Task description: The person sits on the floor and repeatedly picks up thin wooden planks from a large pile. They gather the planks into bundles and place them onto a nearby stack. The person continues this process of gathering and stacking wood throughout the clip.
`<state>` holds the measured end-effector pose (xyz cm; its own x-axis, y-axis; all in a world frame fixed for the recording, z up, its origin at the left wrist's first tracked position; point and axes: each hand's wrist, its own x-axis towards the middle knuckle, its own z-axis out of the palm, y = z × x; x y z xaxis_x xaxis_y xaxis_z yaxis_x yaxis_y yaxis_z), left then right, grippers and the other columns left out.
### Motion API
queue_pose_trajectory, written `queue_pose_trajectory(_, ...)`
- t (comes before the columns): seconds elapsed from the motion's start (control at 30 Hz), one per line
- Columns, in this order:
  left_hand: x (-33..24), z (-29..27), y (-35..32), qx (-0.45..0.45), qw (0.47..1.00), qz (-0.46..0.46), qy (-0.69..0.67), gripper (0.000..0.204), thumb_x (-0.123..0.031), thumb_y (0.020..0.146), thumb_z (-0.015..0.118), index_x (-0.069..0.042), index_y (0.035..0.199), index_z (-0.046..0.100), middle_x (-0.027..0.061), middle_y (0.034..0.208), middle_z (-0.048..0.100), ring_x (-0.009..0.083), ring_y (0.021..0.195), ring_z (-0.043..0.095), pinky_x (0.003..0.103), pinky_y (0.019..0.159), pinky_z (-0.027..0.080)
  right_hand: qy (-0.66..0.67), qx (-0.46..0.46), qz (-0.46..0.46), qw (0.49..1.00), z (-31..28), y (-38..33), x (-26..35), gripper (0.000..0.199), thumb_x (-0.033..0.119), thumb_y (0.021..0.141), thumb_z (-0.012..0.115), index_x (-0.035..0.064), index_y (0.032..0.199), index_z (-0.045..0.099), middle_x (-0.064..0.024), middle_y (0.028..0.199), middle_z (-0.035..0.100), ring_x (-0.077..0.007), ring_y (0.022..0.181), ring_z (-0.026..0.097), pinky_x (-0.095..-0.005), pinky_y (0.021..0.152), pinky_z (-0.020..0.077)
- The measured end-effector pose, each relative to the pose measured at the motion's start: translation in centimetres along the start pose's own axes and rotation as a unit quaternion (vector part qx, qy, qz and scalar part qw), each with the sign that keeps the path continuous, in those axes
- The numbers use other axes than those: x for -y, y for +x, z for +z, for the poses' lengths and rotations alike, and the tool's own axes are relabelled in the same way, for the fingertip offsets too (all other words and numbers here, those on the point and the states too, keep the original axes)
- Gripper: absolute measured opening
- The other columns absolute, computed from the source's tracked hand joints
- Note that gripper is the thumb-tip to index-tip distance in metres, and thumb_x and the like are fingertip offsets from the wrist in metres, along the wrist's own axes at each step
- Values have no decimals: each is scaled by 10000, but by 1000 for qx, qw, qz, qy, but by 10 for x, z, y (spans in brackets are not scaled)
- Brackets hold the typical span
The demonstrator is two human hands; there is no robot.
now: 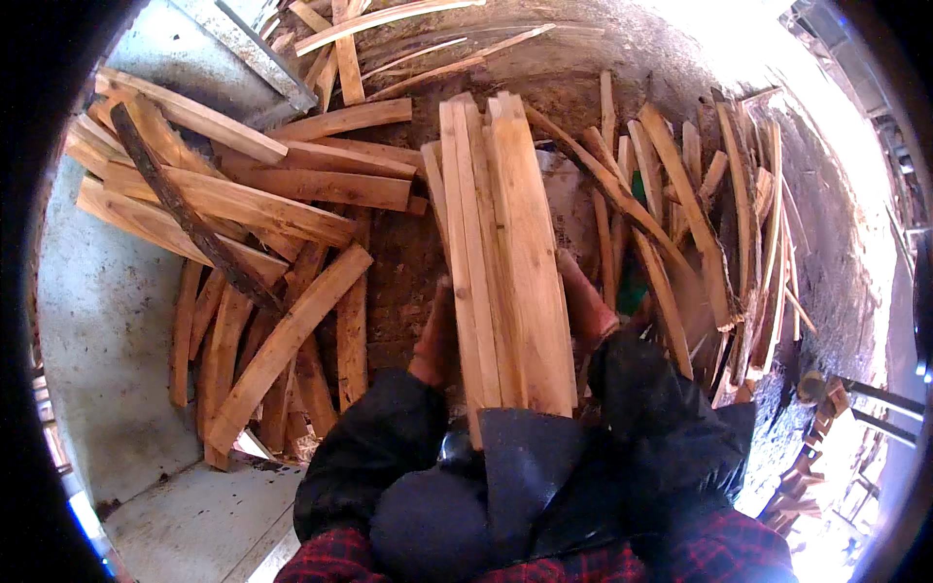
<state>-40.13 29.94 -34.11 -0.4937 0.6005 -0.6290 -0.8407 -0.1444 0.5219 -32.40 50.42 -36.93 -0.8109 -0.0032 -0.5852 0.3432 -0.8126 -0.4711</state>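
Observation:
A bundle of long, light-brown wooden slats [533, 253] stands lengthwise in front of my body, its near end against a dark apron [530, 457]. My left hand [436, 333] presses on the bundle's left side, and my right hand [585, 299] grips its right side, a bit farther up. The fingers of both hands are mostly hidden by the wood. Dark sleeves cover both of my forearms.
To the left, loose slats [292, 360] lie crossed in a heap against a pale metal panel [107, 330]. A dark bark-edged strip [185, 219] rests on top. More thin offcuts [685, 194] lie at the right. Brown dirt shows between the piles.

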Motion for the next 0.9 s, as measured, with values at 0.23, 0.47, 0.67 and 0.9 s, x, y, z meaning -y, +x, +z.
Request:
queue_pose_trajectory(0.23,55,19,-58,29,998,3,56,763,-667,937,405,-113,1460,394,109,1445,469,256,1274,467,372,1086,368,84,1,26,996,27,-68,4,523,444,882,645,30,1202,639,-102,1119,690,-225,955,668,-348,922,510)
queue_pose_trajectory(0.47,62,38,-160,-19,991,-68,111,748,-649,947,404,-111,1465,380,111,1434,474,253,1265,476,372,1077,380,-149,-3,-177,973,59,-140,46,744,555,772,653,-47,1207,615,-144,1069,674,-216,950,645,-361,843,505)
queue_pose_trajectory(0.67,23,106,-265,-45,975,-133,175,735,-633,955,403,-109,1469,368,113,1424,478,250,1257,482,373,1070,389,-78,-132,-227,962,71,-277,53,778,563,772,651,-52,1240,563,-203,1210,584,-257,1166,535,-368,981,423)
queue_pose_trajectory(0.9,6,282,-320,29,954,-189,232,721,-615,965,402,-107,1474,353,115,1412,484,247,1248,491,374,1062,400,71,-277,-201,937,77,-511,88,652,424,856,599,-9,1334,504,-133,1237,591,-215,1110,566,-343,969,448)
